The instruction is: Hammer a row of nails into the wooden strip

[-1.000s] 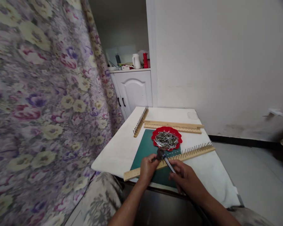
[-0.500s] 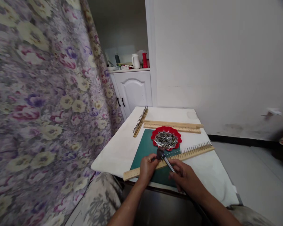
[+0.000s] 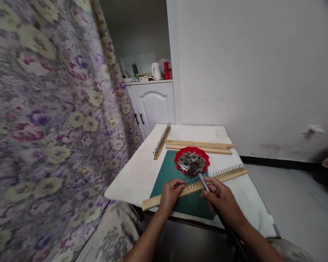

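Observation:
A hammer is in my right hand [image 3: 221, 198], fingers closed around its shaft. The dark hammer head [image 3: 194, 168] is raised in front of the red dish, above the wooden strip [image 3: 151, 202]. My left hand [image 3: 171, 194] rests on the strip, thumb and forefinger pinched together around what appears to be a nail, mostly hidden by the fingertips. A row of upright nails [image 3: 225, 172] runs along the strip from there to its right end. Under the strip lies a green mat [image 3: 164, 171], with several loose nails on it beyond the strip.
A scalloped red dish [image 3: 177, 157] full of nails stands at the mat's far edge. Farther back lie wooden strips [image 3: 199, 146]; another nail-studded strip [image 3: 161, 143] lies at left. White cloth [image 3: 131, 178] covers the table. A floral curtain [image 3: 57, 127] hangs at left.
The hammer has lifted up and to the right, away from my left fingertips, and my right hand has shifted right with it. My left hand stays pinched on the strip.

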Motion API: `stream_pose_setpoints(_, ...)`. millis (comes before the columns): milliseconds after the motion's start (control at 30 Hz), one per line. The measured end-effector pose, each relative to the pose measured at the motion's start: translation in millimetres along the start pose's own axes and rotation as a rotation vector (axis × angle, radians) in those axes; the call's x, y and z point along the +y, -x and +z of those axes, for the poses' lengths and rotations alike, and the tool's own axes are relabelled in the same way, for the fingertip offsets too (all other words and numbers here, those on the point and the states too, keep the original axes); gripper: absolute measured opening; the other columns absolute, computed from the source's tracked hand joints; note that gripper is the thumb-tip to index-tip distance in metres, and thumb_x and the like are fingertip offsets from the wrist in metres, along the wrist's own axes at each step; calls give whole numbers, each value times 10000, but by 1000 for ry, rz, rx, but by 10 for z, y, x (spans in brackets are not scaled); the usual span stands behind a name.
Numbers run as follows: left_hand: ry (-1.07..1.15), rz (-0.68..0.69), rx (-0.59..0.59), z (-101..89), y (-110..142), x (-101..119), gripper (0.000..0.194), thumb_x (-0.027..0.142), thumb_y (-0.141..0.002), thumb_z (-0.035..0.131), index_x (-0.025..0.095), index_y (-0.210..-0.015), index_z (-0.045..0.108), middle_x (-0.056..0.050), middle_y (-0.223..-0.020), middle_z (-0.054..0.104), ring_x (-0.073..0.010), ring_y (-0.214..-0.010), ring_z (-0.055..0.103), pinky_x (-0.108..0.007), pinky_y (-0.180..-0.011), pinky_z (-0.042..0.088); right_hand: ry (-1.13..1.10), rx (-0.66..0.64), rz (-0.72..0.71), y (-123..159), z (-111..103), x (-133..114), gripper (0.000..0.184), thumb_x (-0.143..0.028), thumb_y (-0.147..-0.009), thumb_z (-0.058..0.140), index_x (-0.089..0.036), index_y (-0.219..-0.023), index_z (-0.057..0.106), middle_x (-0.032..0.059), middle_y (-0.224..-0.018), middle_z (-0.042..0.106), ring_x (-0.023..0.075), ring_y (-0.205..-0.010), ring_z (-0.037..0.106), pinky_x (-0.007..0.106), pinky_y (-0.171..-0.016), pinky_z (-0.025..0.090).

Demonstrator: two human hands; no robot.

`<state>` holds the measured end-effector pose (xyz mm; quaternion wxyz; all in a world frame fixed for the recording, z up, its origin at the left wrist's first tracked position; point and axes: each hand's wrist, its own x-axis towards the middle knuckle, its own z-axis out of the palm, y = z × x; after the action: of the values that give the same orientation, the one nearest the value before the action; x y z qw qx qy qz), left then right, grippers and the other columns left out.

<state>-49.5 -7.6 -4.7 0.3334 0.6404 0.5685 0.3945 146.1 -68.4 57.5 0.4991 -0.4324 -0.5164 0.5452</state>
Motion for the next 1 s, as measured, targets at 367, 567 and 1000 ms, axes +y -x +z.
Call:
stream_pose_setpoints(367, -193, 232, -89, -256, -380, 343, 155, 220, -775, 532, 177, -828, 672, -19, -819, 669, -145, -747, 583, -220, -692, 427, -63, 70, -23, -47, -80, -37, 316, -311, -811, 591, -188, -1091, 512, -40, -685, 606, 40, -329, 435, 154, -303, 334)
stream_pose_setpoints(567, -604, 282, -277, -105, -922, 519, 177, 104, -696, 548, 182, -774, 686, -51, -874, 680, -185, -818, 598, -253, -738, 424, -61, 81, -4, -69, -85, -56, 338, -312, -783, 614, -180, -1078, 516, -30, -683, 630, 47, -324, 447, 161, -300, 333)
stream_pose_setpoints(1000, -684, 209, -313, -17, -1140, 547, 88, 116, -643, 551, 159, -613, 622, -92, -676, 672, -220, -672, 606, -252, -623, 385, -62, 89, -17, -69, -121, -40, 360, -320, -779, 607, -182, -1102, 529, -32, -677, 634, 61, -328, 445, 173, -311, 329)
